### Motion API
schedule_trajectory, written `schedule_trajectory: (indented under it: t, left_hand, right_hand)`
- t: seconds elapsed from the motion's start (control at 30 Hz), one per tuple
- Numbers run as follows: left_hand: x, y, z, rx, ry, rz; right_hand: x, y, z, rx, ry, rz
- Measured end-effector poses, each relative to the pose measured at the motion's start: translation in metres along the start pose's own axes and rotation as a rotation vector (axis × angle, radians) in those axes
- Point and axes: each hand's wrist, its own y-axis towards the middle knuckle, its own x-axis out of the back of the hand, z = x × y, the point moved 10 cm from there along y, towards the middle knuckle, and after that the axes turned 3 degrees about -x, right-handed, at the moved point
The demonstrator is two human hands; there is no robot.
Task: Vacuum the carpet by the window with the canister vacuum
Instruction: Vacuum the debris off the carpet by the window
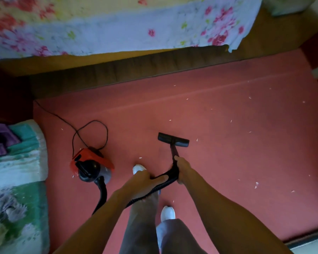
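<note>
A red and black canister vacuum [91, 165] sits on the red carpet [227, 143] to my left. Its black hose [102, 194] curves from the canister up to the handle. My left hand [145, 181] grips the hose end just behind the handle. My right hand [183, 166] is closed on the wand handle [174, 173]. The wand runs forward to the flat black floor nozzle [173, 139], which rests on the carpet. Small white scraps [256, 184] are scattered on the carpet, mostly to the right.
A bed with a flowered sheet [117, 26] runs across the top, its brown frame [128, 68] bordering the carpet. A second bed with a green blanket [17, 180] stands at left. The power cord [88, 129] loops behind the canister. My white shoes [167, 213] stand on the carpet.
</note>
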Motion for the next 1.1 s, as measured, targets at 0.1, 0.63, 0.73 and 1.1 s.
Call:
schedule_trajectory:
  t: [0.1, 0.63, 0.73, 1.1]
  left_hand:
    - [0.006, 0.024, -0.006, -0.019, 0.011, -0.002]
    - [0.044, 0.199, 0.02, 0.043, -0.089, -0.12]
    - [0.041, 0.225, 0.0, 0.031, -0.097, -0.153]
    - [0.075, 0.224, -0.105, -0.008, 0.009, -0.072]
  right_hand:
    - [-0.003, 0.024, 0.02, -0.01, 0.033, -0.044]
    - [-0.053, 0.162, 0.123, 0.017, -0.114, -0.089]
    - [-0.053, 0.186, 0.156, 0.04, -0.115, -0.075]
    - [-0.025, 0.148, 0.211, -0.073, 0.084, -0.01]
